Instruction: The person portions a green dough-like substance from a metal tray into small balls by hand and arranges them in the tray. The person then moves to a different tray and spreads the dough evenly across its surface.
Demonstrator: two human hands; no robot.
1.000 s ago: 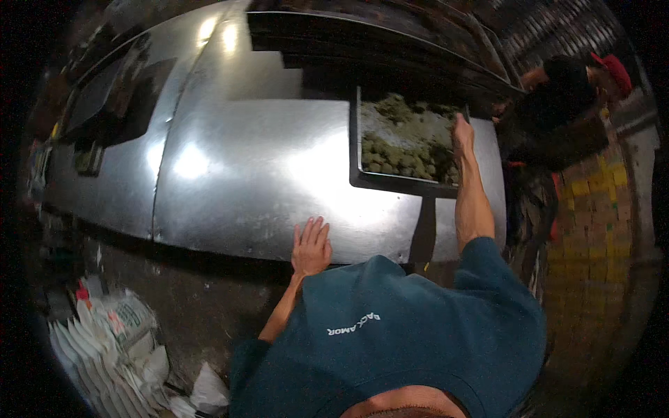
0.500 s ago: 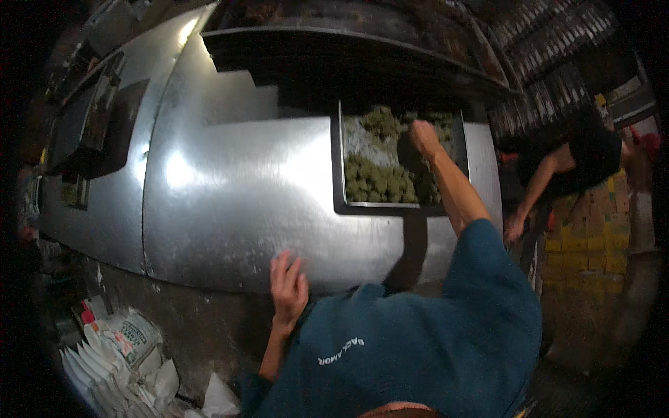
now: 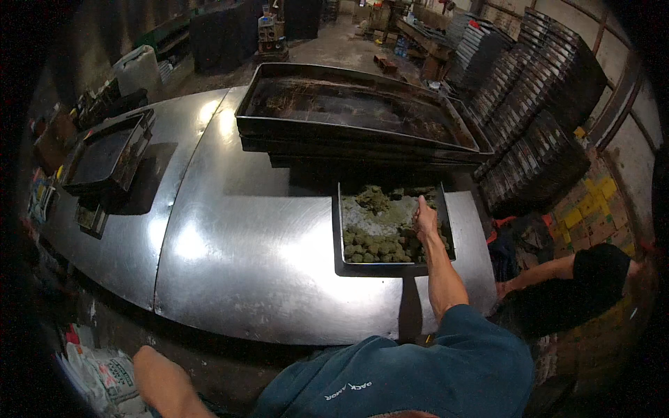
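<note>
A rectangular metal tray (image 3: pixel 340 230) on the shiny table contains lumpy green balls (image 3: pixel 376 245) along its near side and a looser green clump (image 3: pixel 375 198) at the far side. Pale powder (image 3: pixel 362 219) shows between them. Over the tray's right part is my right hand (image 3: pixel 424 219), closed; whatever its fingers hold, if anything, is hidden. My left hand (image 3: pixel 157 376) is low at the left, off the table and beside white printed bags (image 3: pixel 111 376). Its fingers are out of sight.
Stacked dark trays (image 3: pixel 348 104) stand beyond the green balls. More trays (image 3: pixel 104 157) sit at the table's left end, and tall tray stacks (image 3: pixel 536 104) rise at the far right. Another person's arm (image 3: pixel 543 275) reaches in from the right near the metal table's (image 3: pixel 279 279) edge.
The view has tilted up, showing more of the room. My left hand, its fingers spread before, has moved left from the table's near edge toward the bags. My right hand stays over the tray.
</note>
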